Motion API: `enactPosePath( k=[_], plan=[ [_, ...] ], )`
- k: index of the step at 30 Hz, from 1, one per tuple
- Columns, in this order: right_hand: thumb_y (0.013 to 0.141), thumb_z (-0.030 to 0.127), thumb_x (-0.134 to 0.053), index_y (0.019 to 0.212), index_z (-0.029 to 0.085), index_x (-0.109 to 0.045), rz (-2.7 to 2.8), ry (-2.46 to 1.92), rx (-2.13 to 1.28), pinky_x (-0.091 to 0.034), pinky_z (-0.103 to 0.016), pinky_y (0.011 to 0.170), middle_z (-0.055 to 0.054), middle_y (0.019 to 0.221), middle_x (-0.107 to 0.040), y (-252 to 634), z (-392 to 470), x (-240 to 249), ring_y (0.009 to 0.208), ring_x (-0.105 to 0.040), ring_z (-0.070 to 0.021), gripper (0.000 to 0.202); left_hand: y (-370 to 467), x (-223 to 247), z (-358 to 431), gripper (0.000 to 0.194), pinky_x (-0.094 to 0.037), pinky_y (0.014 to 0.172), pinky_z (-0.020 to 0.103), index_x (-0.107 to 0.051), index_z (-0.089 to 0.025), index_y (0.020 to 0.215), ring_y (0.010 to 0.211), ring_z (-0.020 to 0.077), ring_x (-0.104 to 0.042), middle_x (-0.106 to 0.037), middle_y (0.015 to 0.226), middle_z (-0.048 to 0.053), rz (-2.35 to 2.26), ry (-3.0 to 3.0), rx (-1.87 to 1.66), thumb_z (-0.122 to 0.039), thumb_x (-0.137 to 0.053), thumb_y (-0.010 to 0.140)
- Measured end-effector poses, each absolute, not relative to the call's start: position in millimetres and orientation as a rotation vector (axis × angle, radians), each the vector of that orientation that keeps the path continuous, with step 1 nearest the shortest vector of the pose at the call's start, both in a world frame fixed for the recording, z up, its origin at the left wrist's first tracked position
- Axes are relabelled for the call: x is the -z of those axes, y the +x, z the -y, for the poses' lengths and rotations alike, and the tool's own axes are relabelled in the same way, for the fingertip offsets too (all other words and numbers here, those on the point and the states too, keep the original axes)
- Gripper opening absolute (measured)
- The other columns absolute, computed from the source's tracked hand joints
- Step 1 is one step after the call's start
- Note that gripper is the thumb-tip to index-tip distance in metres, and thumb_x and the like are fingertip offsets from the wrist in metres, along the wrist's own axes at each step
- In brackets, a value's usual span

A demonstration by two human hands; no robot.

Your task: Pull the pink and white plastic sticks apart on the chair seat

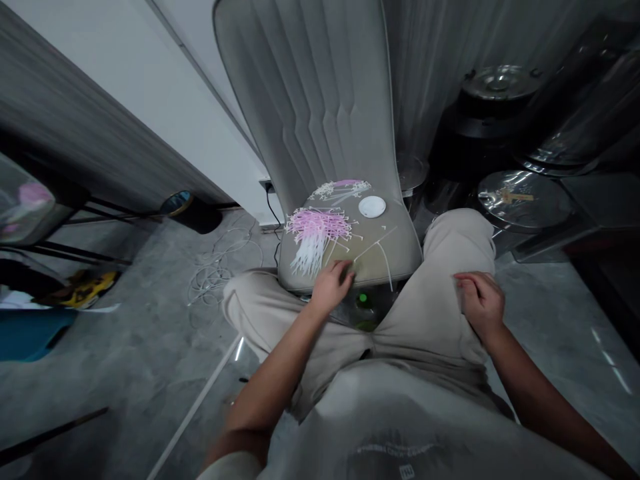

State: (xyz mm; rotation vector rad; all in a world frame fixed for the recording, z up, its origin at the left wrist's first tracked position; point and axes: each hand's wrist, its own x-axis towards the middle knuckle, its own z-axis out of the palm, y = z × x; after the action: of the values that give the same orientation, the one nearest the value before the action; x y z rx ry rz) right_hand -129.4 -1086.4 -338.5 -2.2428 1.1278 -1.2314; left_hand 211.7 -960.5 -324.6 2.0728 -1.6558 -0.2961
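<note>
A pile of thin pink and white strips [320, 230] lies on the seat of a grey chair [320, 87]. Behind it is a smaller group of white and pink pieces [343, 189], with a round white disc [373, 207] to its right. A few loose white strips [384, 253] lie near the seat's front right. My left hand [333, 287] is at the front edge of the seat, its fingers curled; what they hold, if anything, is too small to tell. My right hand [480, 300] rests on my right thigh, fingers bent together, with nothing visible in it.
A green-capped bottle [364, 301] stands below the seat between my legs. Coiled cable [213, 277] lies on the floor at the left, near a dark cylindrical bin [193, 211]. Round clear-covered items [523, 199] are at the right. A teal container [35, 333] is far left.
</note>
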Motion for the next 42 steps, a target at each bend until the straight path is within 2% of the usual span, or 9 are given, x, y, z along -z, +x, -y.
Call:
enactPosePath(
  k=[6,12,20,23,27,29,31,35,42],
  plan=[
    [0.090,0.020,-0.049,0.072,0.022,-0.063,-1.132,-2.265,1.206,-0.046,-0.039,0.074,-0.005,0.071,-0.066,-128,1087,338,0.073,-0.060,-0.0221,0.023,218,336,991,0.030,-0.049,0.096,0.038,-0.066,-0.018,0.113,0.105,0.0242,-0.062,-0.066,0.111,0.011,1.702,2.155,0.234,-0.037,-0.057,0.091],
    [0.092,0.017,-0.045,0.075,0.023,-0.061,-1.284,-2.246,1.186,-0.047,-0.038,0.073,-0.004,0.072,-0.065,-127,1088,343,0.074,-0.061,-0.0211,0.024,225,339,1006,0.021,-0.050,0.088,0.034,-0.071,-0.018,0.095,0.097,0.0220,-0.063,-0.066,0.104,0.009,1.760,2.138,0.211,-0.032,-0.055,0.093],
    [0.092,0.023,-0.050,0.069,0.025,-0.060,-1.193,-2.294,1.114,-0.047,-0.037,0.064,-0.005,0.069,-0.064,-111,1112,329,0.067,-0.061,-0.0208,0.024,236,331,1014,0.020,-0.051,0.078,0.032,-0.070,-0.019,0.095,0.089,0.0200,-0.065,-0.069,0.097,0.007,1.758,2.087,0.202,-0.030,-0.054,0.094],
    [0.091,0.027,-0.053,0.075,0.025,-0.062,-1.051,-2.353,1.037,-0.047,-0.037,0.065,-0.005,0.071,-0.065,-84,1134,311,0.069,-0.061,-0.0211,0.019,240,324,1023,0.020,-0.051,0.081,0.031,-0.070,-0.019,0.099,0.092,0.0194,-0.066,-0.070,0.099,0.007,1.781,2.048,0.229,-0.030,-0.054,0.094],
    [0.091,0.033,-0.055,0.089,0.025,-0.067,-0.804,-2.433,0.879,-0.050,-0.037,0.077,-0.006,0.087,-0.069,-17,1163,291,0.084,-0.064,-0.0231,0.014,246,314,1036,0.017,-0.052,0.086,0.029,-0.069,-0.019,0.101,0.093,0.0172,-0.066,-0.071,0.100,0.005,1.755,1.868,0.296,-0.026,-0.056,0.093],
    [0.090,0.035,-0.057,0.101,0.024,-0.068,-0.610,-2.491,0.775,-0.048,-0.040,0.090,-0.008,0.102,-0.070,23,1172,285,0.099,-0.064,-0.0248,0.019,249,308,1039,0.015,-0.052,0.085,0.028,-0.069,-0.019,0.100,0.091,0.0159,-0.066,-0.071,0.097,0.004,1.695,1.755,0.317,-0.024,-0.058,0.092],
    [0.090,0.037,-0.059,0.109,0.023,-0.066,-0.402,-2.484,0.630,-0.048,-0.039,0.091,-0.008,0.108,-0.070,59,1177,282,0.105,-0.063,-0.0252,0.025,253,301,1041,0.013,-0.053,0.082,0.028,-0.070,-0.019,0.097,0.089,0.0150,-0.067,-0.072,0.094,0.003,1.631,1.690,0.340,-0.022,-0.059,0.091],
    [0.089,0.037,-0.061,0.099,0.021,-0.068,-0.203,-2.367,0.458,-0.050,-0.034,0.083,-0.005,0.096,-0.072,102,1180,288,0.092,-0.066,-0.0211,0.020,264,283,1045,0.013,-0.054,0.082,0.029,-0.070,-0.020,0.097,0.089,0.0158,-0.067,-0.073,0.095,0.004,1.609,1.614,0.382,-0.022,-0.060,0.090],
    [0.090,0.036,-0.055,0.078,0.019,-0.068,-0.395,-2.058,0.426,-0.049,-0.026,0.069,0.000,0.073,-0.069,104,1174,278,0.072,-0.063,-0.0154,0.024,275,259,1054,0.011,-0.052,0.078,0.027,-0.071,-0.018,0.095,0.084,0.0138,-0.066,-0.072,0.091,0.004,1.630,1.542,0.348,-0.023,-0.063,0.090]
  ],
)
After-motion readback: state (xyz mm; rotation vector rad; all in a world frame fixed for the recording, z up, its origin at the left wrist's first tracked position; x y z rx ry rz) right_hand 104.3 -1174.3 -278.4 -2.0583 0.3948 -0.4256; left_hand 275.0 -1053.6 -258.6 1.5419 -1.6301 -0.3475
